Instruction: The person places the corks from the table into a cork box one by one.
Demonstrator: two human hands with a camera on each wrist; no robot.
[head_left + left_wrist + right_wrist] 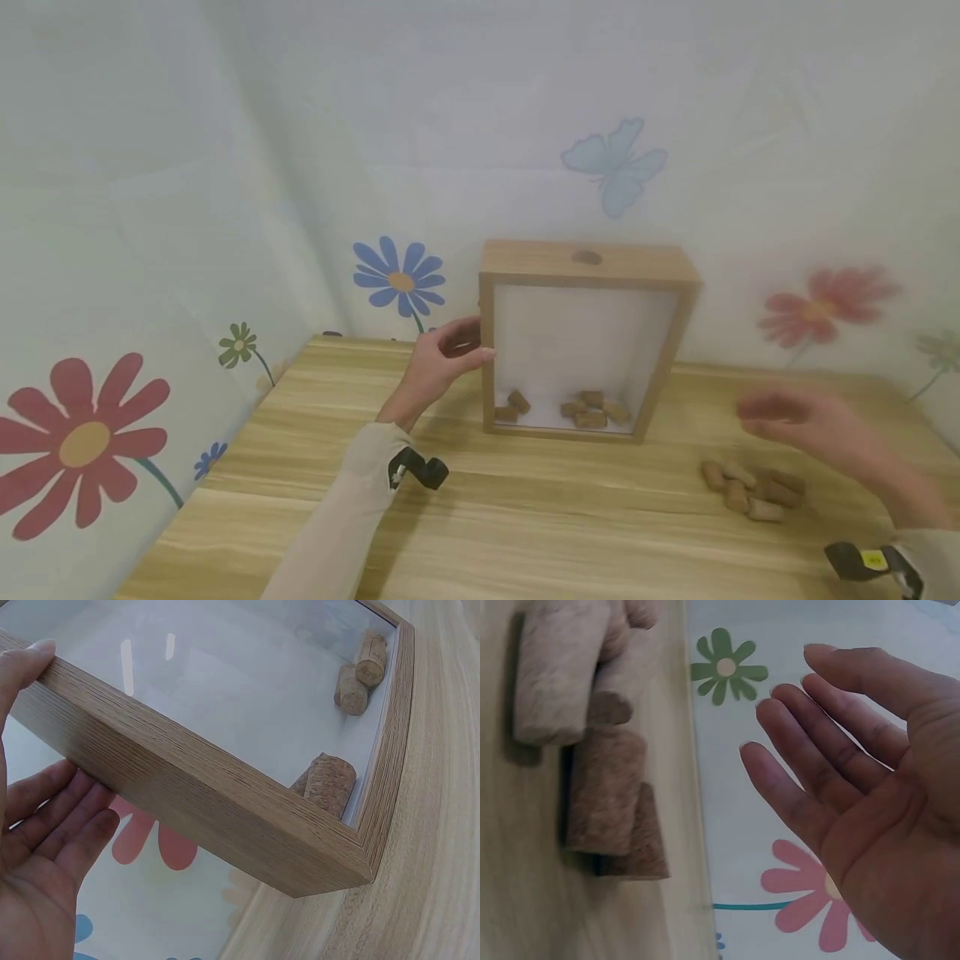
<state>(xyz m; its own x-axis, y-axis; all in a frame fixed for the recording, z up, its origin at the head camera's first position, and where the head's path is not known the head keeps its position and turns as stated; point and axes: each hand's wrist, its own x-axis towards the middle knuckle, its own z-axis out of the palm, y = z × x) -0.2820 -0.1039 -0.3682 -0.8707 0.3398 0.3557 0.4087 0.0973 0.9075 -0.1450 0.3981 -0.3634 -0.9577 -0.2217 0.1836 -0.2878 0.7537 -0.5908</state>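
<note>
A wooden shadow box frame (592, 278) with a clear front stands upright on the table, a small round hole (587, 257) in its top side. Several wine corks (591, 420) lie at the bottom inside it. My left hand (437, 367) grips the box's left side, thumb on the front edge and fingers toward the back. To the right of the box, my right hand (821, 429), slightly blurred, hovers with relaxed fingers and holds nothing. A loose pile of corks (737, 497) lies on the table just below it; the right wrist view shows these corks (606, 791) beside the fingers.
The wood-grain table (480, 533) reaches back to a pale backdrop cloth (465, 125) printed with flowers and a butterfly. The box stands near the table's far edge.
</note>
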